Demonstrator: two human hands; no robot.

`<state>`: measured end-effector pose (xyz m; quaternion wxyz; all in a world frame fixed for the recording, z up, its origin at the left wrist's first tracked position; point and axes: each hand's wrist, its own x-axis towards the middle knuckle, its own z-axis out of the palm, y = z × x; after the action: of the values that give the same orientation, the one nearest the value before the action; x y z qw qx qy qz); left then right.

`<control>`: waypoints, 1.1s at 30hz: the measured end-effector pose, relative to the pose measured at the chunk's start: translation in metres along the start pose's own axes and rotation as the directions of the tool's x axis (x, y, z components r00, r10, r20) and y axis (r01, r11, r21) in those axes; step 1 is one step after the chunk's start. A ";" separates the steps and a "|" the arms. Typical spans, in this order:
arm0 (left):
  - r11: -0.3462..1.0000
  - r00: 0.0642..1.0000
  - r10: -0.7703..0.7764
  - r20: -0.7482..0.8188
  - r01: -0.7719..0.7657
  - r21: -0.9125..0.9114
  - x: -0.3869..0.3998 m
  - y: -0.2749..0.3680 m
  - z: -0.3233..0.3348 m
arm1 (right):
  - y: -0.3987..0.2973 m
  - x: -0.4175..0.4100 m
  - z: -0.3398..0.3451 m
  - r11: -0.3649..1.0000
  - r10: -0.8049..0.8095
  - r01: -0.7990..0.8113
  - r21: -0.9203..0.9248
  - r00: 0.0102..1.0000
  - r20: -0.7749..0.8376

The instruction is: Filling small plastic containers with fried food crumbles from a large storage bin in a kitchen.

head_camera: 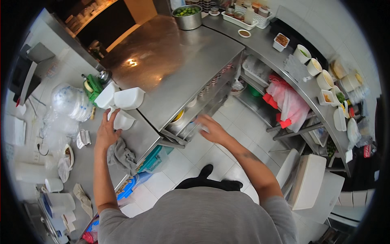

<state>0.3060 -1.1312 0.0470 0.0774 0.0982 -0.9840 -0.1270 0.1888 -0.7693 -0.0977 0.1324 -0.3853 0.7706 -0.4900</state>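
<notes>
My left hand (107,129) reaches over the left steel counter with its fingers spread. Its fingertips are at the edge of a white plastic tub (124,119); whether they touch it I cannot tell. Two more white tubs, one (129,98) beside the other (107,95), stand just beyond. A crumpled grey cloth (122,155) lies by my left wrist. My right hand (210,129), blurred, hangs over the tiled floor near the open shelf under the counter, thumb apart from the fingers and nothing visible in it. A bowl with something yellow (177,117) sits on that shelf.
A steel pot of green limes (187,17) stands at the back. Along the curved right counter (294,82) are several food tubs, with red and white plastic bags (286,97) below. Wrapped plastic bowls (71,102) and a green tape dispenser (93,87) sit at left. White bins (307,180) stand at right.
</notes>
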 end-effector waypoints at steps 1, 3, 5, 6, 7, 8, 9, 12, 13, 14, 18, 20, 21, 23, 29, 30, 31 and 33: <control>0.992 0.997 0.036 0.065 -0.043 0.115 0.005 0.001 0.001 | -0.018 0.043 0.008 0.981 -0.194 0.193 -0.019 0.977 -0.084; 0.972 0.990 0.063 0.125 -0.090 0.216 0.014 0.002 0.008 | -0.038 0.120 0.029 0.964 -0.208 0.187 -0.190 0.974 -0.095; 0.971 0.983 0.054 0.173 -0.093 0.223 0.018 -0.006 0.018 | -0.071 0.179 0.047 0.969 -0.163 0.144 -0.200 0.983 -0.080; 0.972 0.985 0.046 0.167 -0.083 0.221 0.018 -0.003 0.020 | -0.080 0.199 0.055 0.974 -0.107 0.086 -0.211 0.990 -0.091; 0.972 0.982 0.119 0.143 -0.145 0.184 0.018 0.008 0.022 | -0.083 0.212 0.058 0.972 -0.118 0.098 -0.214 0.990 -0.083; 0.967 0.975 0.190 0.116 -0.206 0.151 0.018 0.019 0.024 | -0.085 0.224 0.061 0.973 -0.061 0.039 -0.227 0.994 -0.088; 0.970 0.980 0.169 0.109 -0.185 0.159 0.017 0.026 0.023 | -0.088 0.235 0.066 0.973 -0.006 -0.014 -0.232 0.996 -0.087; 0.973 0.973 0.231 -0.008 -0.231 -0.013 0.004 0.039 0.019 | -0.082 0.247 0.070 0.959 0.077 -0.080 -0.271 0.997 -0.019; 0.969 0.969 0.220 -0.112 -0.230 -0.090 -0.001 0.037 0.023 | -0.084 0.245 0.069 0.969 0.033 -0.038 -0.246 0.999 -0.028; 0.957 0.955 0.204 -0.215 -0.241 -0.164 -0.005 0.034 0.028 | -0.084 0.241 0.067 0.975 -0.008 -0.001 -0.221 0.999 -0.040; 0.940 0.929 0.184 -0.322 -0.263 -0.219 -0.016 0.035 0.054 | -0.101 0.213 0.040 0.907 -0.050 0.041 -0.420 0.999 -0.011; 0.937 0.941 0.187 -0.284 -0.258 -0.237 -0.013 0.038 0.061 | -0.096 0.211 0.035 0.847 -0.013 0.068 -0.527 0.994 0.106; 0.929 0.948 0.206 -0.242 -0.267 -0.258 -0.007 0.043 0.062 | -0.096 0.210 0.034 0.846 -0.008 0.061 -0.530 0.995 0.102; 0.905 0.973 0.165 -0.159 -0.213 -0.368 0.007 0.046 0.051 | -0.095 0.202 0.032 0.870 -0.074 0.074 -0.487 0.997 0.020; 0.970 0.890 -0.100 -0.445 0.188 0.157 0.104 -0.101 0.018 | -0.118 0.190 0.047 0.773 0.104 -0.009 -0.634 0.988 0.114; 0.903 0.896 -0.190 -0.402 0.320 0.287 0.115 -0.115 0.016 | -0.108 0.190 0.050 0.780 0.084 -0.014 -0.626 0.993 0.082; 0.909 0.901 -0.175 -0.397 0.303 0.287 0.120 -0.123 0.015 | -0.103 0.189 0.050 0.778 0.093 -0.031 -0.628 0.993 0.066; 0.870 0.932 -0.318 -0.174 0.360 0.337 0.132 -0.135 0.016 | -0.094 0.187 0.049 0.807 0.080 -0.041 -0.589 0.996 0.040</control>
<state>0.1985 -1.2842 0.0130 0.0901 0.2889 -0.9517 0.0513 0.1360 -0.9579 -0.0079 0.0465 -0.3977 0.8916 -0.2114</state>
